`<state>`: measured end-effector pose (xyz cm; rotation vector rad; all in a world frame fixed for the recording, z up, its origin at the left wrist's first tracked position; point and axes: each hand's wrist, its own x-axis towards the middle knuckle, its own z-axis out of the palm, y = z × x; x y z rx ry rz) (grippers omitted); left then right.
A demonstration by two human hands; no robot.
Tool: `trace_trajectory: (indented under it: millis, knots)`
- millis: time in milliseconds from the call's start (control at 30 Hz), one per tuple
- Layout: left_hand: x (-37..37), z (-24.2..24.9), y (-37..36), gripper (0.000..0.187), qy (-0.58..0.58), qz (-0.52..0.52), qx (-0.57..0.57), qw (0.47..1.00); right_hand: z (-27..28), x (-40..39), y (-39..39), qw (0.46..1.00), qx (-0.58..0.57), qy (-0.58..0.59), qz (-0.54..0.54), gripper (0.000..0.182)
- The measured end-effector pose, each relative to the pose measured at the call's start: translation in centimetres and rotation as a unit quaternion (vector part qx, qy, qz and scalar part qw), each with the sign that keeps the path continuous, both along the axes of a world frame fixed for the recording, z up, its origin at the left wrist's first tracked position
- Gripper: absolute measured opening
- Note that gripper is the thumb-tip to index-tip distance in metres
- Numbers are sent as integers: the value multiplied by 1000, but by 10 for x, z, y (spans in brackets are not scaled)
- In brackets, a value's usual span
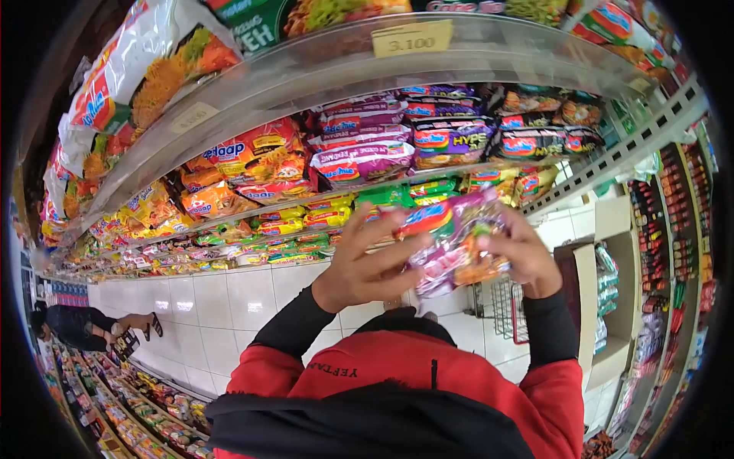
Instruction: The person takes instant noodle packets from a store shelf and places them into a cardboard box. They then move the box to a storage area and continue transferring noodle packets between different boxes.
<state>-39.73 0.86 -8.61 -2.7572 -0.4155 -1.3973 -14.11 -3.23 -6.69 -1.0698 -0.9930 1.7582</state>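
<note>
Above my chest I hold purple instant noodle packets [459, 245], blurred by motion and overlapping one another. My right hand [529, 254] grips their right side, with fingers bent over the edge. On the left side, my left hand [367, 264] has its fingers spread, and the fingertips overlap the wrappers. Behind the packets, the nearest shelf carries stacked purple noodle packs [363, 162] and black-and-purple ones [451, 141]. Orange noodle packs [264, 157] lie to their left, while yellow packs [329, 216] fill a lower shelf.
A shelf rail with a price tag [413, 38] runs across the top. Below right are a wire basket [505, 310] and an open cardboard box [612, 306]. Another person [76, 329] is in the tiled aisle [245, 298] at left. Stocked shelves [673, 252] stand at right.
</note>
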Motion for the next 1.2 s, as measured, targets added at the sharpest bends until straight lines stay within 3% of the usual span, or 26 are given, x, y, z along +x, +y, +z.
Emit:
trace_trajectory:
  millis: [33,133,167,200,233,300,400,567,600,667,733,767,800,867,900,933,1000,1033,1100,1200]
  knots:
    - [-3,-5,4,23,0,9,3,1000,2,0,8,998,9,-9,-67,61]
    - [-14,-21,14,36,-128,153,-19,980,17,6,41,988,83,-20,-127,45]
    - [-18,-28,19,36,-129,160,-17,979,3,20,55,979,102,-62,-166,38]
    - [-23,-35,25,38,-138,166,5,976,18,-2,63,972,110,-21,-206,34]
    - [-27,-43,30,39,-147,171,27,974,3,18,80,966,167,-75,-184,29]
    - [-34,-58,34,41,-151,195,45,968,3,18,105,952,251,-63,-164,22]
    - [-44,-77,45,44,-161,219,100,957,18,-2,126,947,314,-59,-37,29]
    - [-45,-82,49,37,-131,255,116,951,27,-40,166,885,447,-127,-22,39]
    - [-43,-78,49,37,-118,264,122,949,28,-46,181,894,422,-151,10,42]
    - [-37,-65,56,38,-96,265,138,949,14,-71,210,816,552,-159,-61,54]
    - [-29,-48,64,39,-74,269,148,949,18,-88,204,828,492,-258,-74,58]
    - [-24,-39,67,42,-45,256,124,958,17,-85,211,753,544,-354,-106,65]
    - [-19,-31,70,45,-15,243,98,965,19,-84,210,752,545,-354,-106,65]
    - [-10,-18,76,51,13,257,95,962,22,-81,208,642,541,-521,-153,67]
    - [-4,-12,79,51,27,290,99,952,18,-79,211,623,568,-515,-158,69]
    - [1,-7,82,52,43,322,103,940,19,-76,213,624,567,-515,-157,69]
    - [7,-4,91,59,49,340,111,932,25,-74,213,696,503,-505,-84,68]
    - [11,0,91,61,76,381,116,914,30,-76,210,697,501,-506,-84,68]
    - [15,3,91,64,103,416,117,896,42,-83,204,619,459,-637,-18,64]
    - [18,3,92,66,94,432,106,890,35,-81,197,637,484,-593,-90,62]
